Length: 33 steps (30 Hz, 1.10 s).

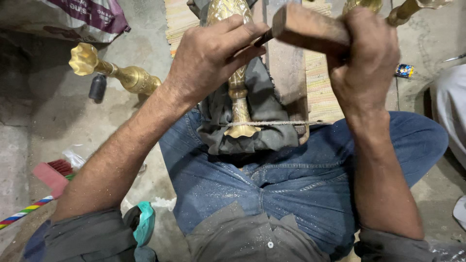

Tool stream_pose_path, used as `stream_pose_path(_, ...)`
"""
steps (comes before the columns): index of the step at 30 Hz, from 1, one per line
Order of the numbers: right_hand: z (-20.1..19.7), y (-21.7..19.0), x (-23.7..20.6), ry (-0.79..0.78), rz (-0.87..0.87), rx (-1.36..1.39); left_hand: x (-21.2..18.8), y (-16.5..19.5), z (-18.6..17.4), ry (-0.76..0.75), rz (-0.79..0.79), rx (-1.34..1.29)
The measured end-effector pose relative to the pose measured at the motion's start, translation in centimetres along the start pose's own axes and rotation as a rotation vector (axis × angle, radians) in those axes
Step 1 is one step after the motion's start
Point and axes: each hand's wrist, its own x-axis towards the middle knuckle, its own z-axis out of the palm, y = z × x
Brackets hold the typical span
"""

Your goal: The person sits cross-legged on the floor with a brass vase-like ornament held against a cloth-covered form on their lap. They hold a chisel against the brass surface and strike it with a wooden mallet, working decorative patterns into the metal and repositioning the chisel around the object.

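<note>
A brass vase [238,92] lies lengthwise in front of my lap, tied down with a string [272,123] over a dark grey cloth [264,104]. My left hand [211,56] rests over the vase body and pinches a thin dark chisel [262,38] against it. Just to the right, my right hand [361,60] grips a wooden mallet [303,24], whose head is next to the chisel's top end. The vase's flared foot [241,131] points toward me.
Another brass vase [116,72] lies on the concrete floor at left beside a small dark object [97,87]. More brass pieces [403,10] sit top right. A red brush [51,175] with striped handle and a teal object [143,223] lie lower left. A woven mat [320,87] is under the work.
</note>
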Motion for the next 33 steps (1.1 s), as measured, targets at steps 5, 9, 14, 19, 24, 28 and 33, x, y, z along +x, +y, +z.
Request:
stream_pose_path(5,-1.0,-0.5,-0.3,-0.060,0.253,0.389,-0.2,0.0,-0.2,0.021,0.005,-0.043)
stream_pose_path(9,-1.4,-0.8,0.0,0.014,-0.003,0.093,-0.5,0.0,-0.2,0.033,-0.007,-0.095)
stream_pose_path(14,-1.9,-1.2,0.9,0.000,-0.113,-0.127,-0.7,-0.2,0.1,0.074,0.014,-0.084)
stream_pose_path(19,-2.7,-1.9,1.1,-0.085,0.054,-0.001,-0.9,-0.3,0.3,0.067,0.007,-0.078)
stream_pose_path(24,-3.0,-1.3,1.1,-0.132,-0.082,-0.281,-1.1,-0.2,0.6,0.110,-0.011,-0.109)
stream_pose_path(28,-3.4,-0.5,0.6,-0.035,-0.124,-0.066,-1.0,-0.3,0.9,0.117,-0.013,-0.083)
stream_pose_path(33,-3.6,-0.3,0.7,-0.064,-0.119,-0.126,-1.3,-0.5,1.0,0.125,0.008,-0.109)
